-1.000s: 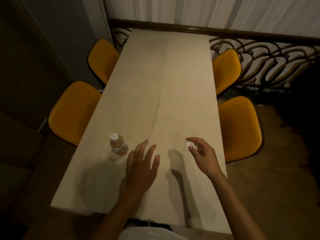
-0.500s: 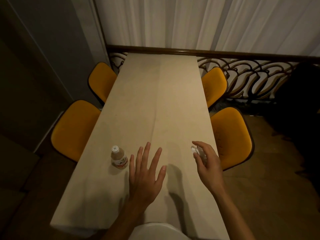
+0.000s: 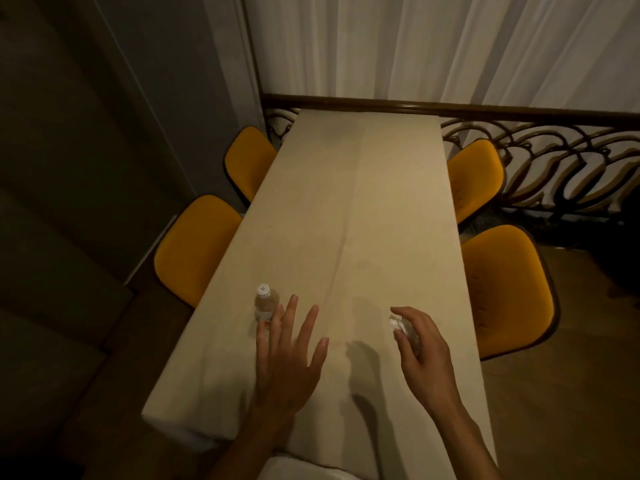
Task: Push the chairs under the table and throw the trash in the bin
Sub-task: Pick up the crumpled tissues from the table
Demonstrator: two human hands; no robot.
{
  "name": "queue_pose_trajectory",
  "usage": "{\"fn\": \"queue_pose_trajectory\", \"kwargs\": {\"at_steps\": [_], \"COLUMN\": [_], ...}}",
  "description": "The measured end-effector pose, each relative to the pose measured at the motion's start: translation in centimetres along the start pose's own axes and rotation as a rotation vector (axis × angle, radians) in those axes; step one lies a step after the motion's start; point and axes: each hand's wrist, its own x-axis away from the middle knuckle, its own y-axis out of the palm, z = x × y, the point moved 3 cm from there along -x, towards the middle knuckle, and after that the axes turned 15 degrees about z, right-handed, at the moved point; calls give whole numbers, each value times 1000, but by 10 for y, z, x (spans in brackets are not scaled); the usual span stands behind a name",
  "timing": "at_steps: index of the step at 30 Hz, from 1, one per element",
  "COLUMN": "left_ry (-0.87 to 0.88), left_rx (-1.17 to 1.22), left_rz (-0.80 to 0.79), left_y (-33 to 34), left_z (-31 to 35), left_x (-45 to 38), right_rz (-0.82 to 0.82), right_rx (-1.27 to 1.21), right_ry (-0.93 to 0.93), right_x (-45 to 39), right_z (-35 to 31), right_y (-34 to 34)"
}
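A long beige table (image 3: 363,202) runs away from me. A small clear plastic bottle (image 3: 265,306) with a white cap stands upright near its left edge. My left hand (image 3: 287,358) hovers flat with fingers spread, its fingertips right beside the bottle's lower part. My right hand (image 3: 422,355) curls around a crumpled white paper (image 3: 398,325) just above the tabletop. Four yellow chairs stand at the table's sides: near left chair (image 3: 195,247), far left chair (image 3: 249,161), far right chair (image 3: 476,174), near right chair (image 3: 505,289). All have their seats partly under the tabletop. No bin is in sight.
White curtains (image 3: 415,46) hang behind the table's far end, above a dark ornate railing (image 3: 554,168) on the right. A grey wall (image 3: 138,98) closes in on the left chairs. Wooden floor (image 3: 571,410) lies to the right.
My left hand has slid left until its fingers reach the bottle. My right hand keeps the crumpled paper. My view has lifted, showing more curtain.
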Motion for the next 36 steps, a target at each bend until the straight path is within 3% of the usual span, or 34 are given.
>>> {"fn": "queue_pose_trajectory", "kwargs": {"at_steps": [9,17,22,28,36], "left_ry": [-115,83,166,99,117], "left_rx": [-8,271,401,539,638], "left_rz": [-27,20,-61,-189,-150], "left_y": [-21,-19,-27,-30,-24], "left_z": [-59,-93,-108,-134,-145], "left_x": [-16,-32,-37,-45,-49], "right_rz": [-45,-39,-94,-139,-281], "right_rx": [-28,-97,-160,-172,-190], "right_ry": [-3,141,214,215,304], "right_x": [3,20,33,44,43], "right_z": [-14,-58,-86,-113,-121], "right_y": [44,125,180,223,245]}}
